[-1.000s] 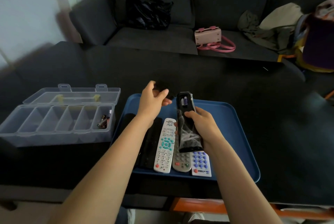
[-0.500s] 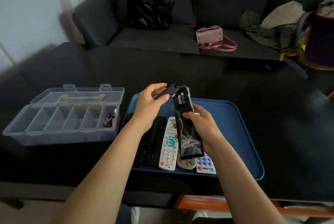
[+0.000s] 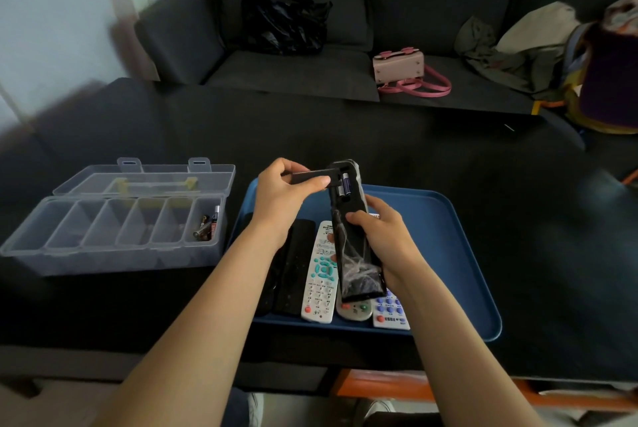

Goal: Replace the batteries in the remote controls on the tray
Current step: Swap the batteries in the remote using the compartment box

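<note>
Frame centre: our right hand (image 3: pixel 383 237) wraps black remote (image 3: pixel 352 240), back side up, above blue tray (image 3: pixel 448 254). Open compartment at its top shows batteries (image 3: pixel 345 183). Our left hand (image 3: pixel 279 195) pinches black battery cover (image 3: pixel 314 176), its edge touching compartment. Other remotes (image 3: pixel 319 271) lie on tray below. Left of frame: clear organizer box (image 3: pixel 114 223), lid open, spare batteries (image 3: pixel 207 228) in rightmost compartment.
</note>
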